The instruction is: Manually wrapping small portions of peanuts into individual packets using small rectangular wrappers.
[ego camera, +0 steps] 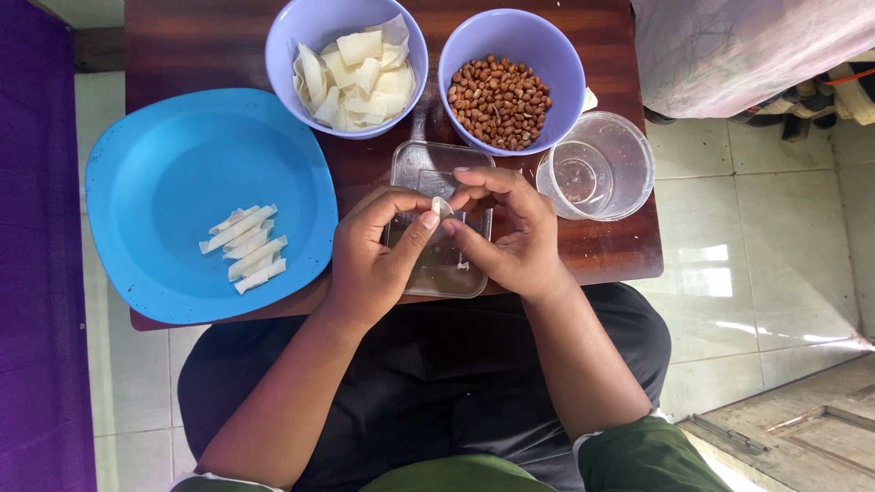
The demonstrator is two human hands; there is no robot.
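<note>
Dark wooden table (602,246), far edge cut off by the frame top. Blue plate (173,155) on the left side, overhanging the table's near-left edge; a cluster of small rolled white wrappers (244,248) lies on its near part, exact count hard to read since they overlap. Far centre: lavender bowl of flat wrapper pieces (351,77), rim cut by the frame top. Right of it, lavender bowl of peanuts (499,100). Just right of that, an empty clear round tub (602,164) at the table's right edge. Clear rectangular container (428,173) in the middle, mostly hidden under the hands; contents can't be made out. Left hand (369,260) and right hand (515,232) meet above it, fingertips touching. Both pinch a small white wrapper piece (441,209) between thumbs and forefingers; only its tip shows, rest covered by fingers, so any filling inside can't be told. Small pale scrap behind the peanut bowl, mostly hidden. Top right: pinkish cloth (738,46), cut off.
</note>
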